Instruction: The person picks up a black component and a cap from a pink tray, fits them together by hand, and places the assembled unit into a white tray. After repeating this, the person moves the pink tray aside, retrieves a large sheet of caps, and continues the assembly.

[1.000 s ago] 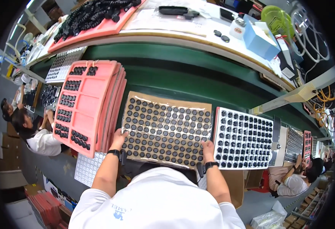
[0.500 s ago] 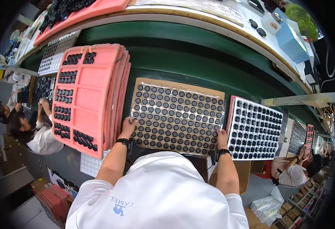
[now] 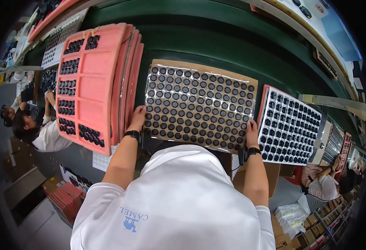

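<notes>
A clear plastic tray [image 3: 177, 109] holds rows of round black caps [image 3: 188, 115], with a sheet of brown cardboard [image 3: 208, 69] showing beyond its far edge. My left hand [image 3: 138, 118] grips the left edge of this tray near its lower half, thumb on top. At the opposite edge, my right hand [image 3: 252, 129] grips it a little nearer to me. Fingers of both hands are partly hidden beneath the edges. The near side of the tray lies close to my chest.
Left of the tray leans a stack of pink foam trays [image 3: 95, 91] with black parts in the top one. On the right is a white tray [image 3: 270, 96] of black parts. Behind runs a green bench surface [image 3: 199, 41]. Co-workers [image 3: 51, 131] sit at both sides.
The view has shifted: the bench's far shelf has slid upward in the picture. The tray looks slightly larger, higher and farther right. Both hands keep their grip on its edges.
</notes>
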`<state>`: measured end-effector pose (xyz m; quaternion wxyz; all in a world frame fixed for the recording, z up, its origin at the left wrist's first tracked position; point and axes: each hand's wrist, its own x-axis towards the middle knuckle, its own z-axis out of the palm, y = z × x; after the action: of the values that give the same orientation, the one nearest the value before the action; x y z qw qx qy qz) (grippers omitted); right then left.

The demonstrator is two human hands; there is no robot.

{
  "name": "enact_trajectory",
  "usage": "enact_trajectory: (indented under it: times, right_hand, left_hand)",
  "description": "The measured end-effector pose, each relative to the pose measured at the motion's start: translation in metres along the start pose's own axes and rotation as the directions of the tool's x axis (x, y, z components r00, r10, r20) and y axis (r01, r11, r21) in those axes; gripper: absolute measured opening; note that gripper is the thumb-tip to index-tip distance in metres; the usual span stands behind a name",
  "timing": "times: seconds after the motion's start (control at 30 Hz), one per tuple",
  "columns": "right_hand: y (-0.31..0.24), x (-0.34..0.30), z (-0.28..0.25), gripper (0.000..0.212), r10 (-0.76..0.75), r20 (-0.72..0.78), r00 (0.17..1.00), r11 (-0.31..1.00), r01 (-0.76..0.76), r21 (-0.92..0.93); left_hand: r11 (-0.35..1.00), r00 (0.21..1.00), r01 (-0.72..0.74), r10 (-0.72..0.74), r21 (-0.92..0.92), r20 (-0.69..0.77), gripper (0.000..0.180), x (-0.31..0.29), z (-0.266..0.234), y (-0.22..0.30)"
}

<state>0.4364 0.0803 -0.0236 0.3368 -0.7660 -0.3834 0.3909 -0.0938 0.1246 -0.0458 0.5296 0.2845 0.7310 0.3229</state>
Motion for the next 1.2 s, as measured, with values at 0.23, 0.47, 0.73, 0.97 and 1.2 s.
enact_trajectory:
  times: [0.23,0.47,0.73,0.97,1.2]
  right_hand:
    - [0.013,0.006,0.003,0.035,0.134,-0.055,0.989,0.991,-0.134,0.002]
    - [0.004,0.005,0.010,0.037,0.103,-0.178,0.979,0.966,-0.141,-0.218]
    - [-0.008,-0.003,0.018,0.033,0.072,-0.237,0.969,0.978,-0.115,-0.175]
    - [0.001,-0.011,0.021,0.038,-0.035,-0.240,0.970,0.999,0.043,0.028]
    - [0.001,-0.036,0.015,0.046,-0.342,-0.110,0.933,0.851,0.258,-0.458]
  left_hand:
    - [0.996,0.999,-0.027,0.031,0.081,-0.044,0.026,0.000,0.004,0.004]
    - [0.990,0.990,-0.032,0.050,0.135,-0.129,0.027,0.013,0.018,0.010]
    - [0.960,0.934,-0.156,0.220,0.231,-0.283,0.024,0.022,0.028,0.004]
    - [0.850,0.906,-0.255,0.377,0.461,-0.195,0.024,0.017,0.012,-0.012]
    - [0.859,0.922,-0.274,0.363,0.432,-0.136,0.036,-0.019,0.028,0.009]
